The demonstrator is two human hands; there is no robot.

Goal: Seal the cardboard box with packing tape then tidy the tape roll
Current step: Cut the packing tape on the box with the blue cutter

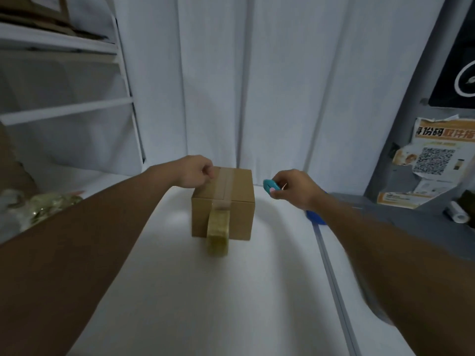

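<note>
A small cardboard box [241, 217] stands on the white table [205, 291]. A strip of clear tape [225, 183] runs along its top seam and over the front edge. The tape roll [218, 233] hangs against the box's front face, still joined to that strip. My left hand [195, 170] rests curled on the box's top left edge, fingers closed, pressing beside the tape. My right hand [295, 187] hovers just right of the box, shut on a small teal cutter [270, 186].
White shelving [64, 109] rises at the left, with crumpled clear plastic [43, 206] below it. A blue object [314, 217] lies under my right wrist. A grey surface at the right carries a small white roll [457, 214] and posters [437, 155]. White curtains hang behind.
</note>
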